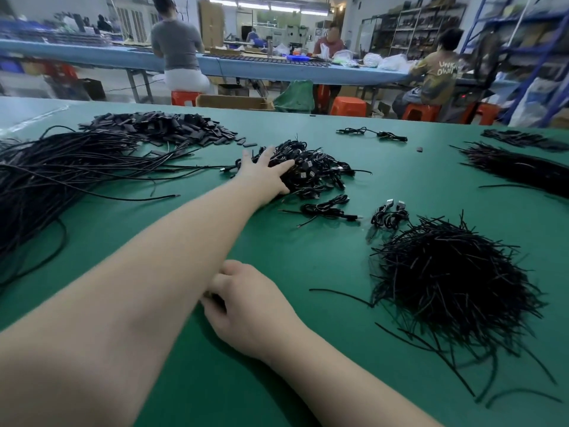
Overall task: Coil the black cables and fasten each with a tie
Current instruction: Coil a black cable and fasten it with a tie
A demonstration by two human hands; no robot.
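Fingers spread, our left hand (264, 174) presses the heap of tied coils (303, 167) mid-frame, so we should push gently while our right hand (246, 306) pinches something dark we cannot identify.

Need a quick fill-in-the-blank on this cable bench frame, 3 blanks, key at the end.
1. The left hand reaches out, fingers spread, onto the pile of coiled cables in the ____ of the table.
2. The table has a ____ top.
3. The heap of short ties lies on the ____ side of the right hand.
4. The long uncoiled cables lie at the table's ____ edge.

Missing words: middle; green; right; left
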